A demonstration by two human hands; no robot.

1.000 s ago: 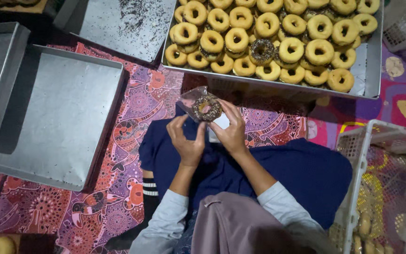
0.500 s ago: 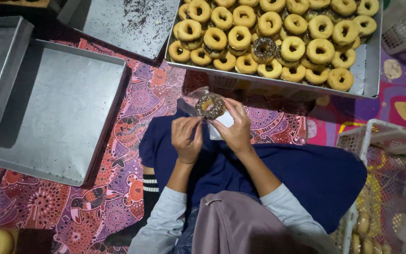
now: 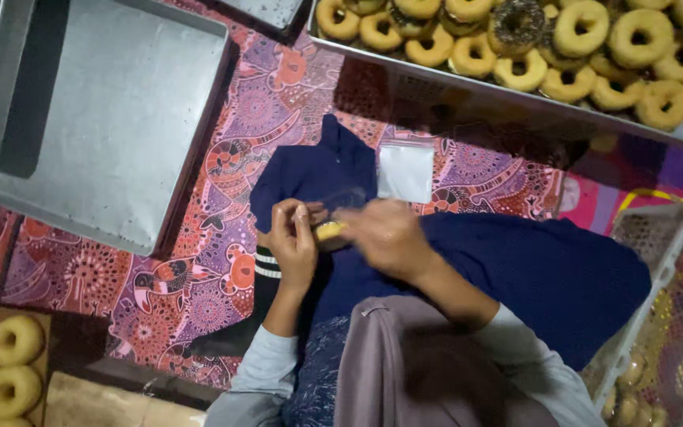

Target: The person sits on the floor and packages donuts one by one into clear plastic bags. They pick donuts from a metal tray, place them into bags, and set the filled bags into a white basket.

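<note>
While both hands, left hand (image 3: 292, 241), right hand (image 3: 385, 237), pinch it, yellow doughnut (image 3: 328, 231) lies between them.

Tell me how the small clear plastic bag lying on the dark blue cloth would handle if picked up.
The plastic bag looks thin and lies flat on the blue cloth, so it is probably floppy and very light. Its glossy film may be slippery and easy to push along. It seems empty, so unlikely to roll or tip.

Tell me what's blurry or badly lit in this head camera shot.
Head view: the right hand is smeared by motion blur; the left hand is sharper; the doughnut between them is hard to make out; a dark shadow lies under the doughnut tray.
</note>
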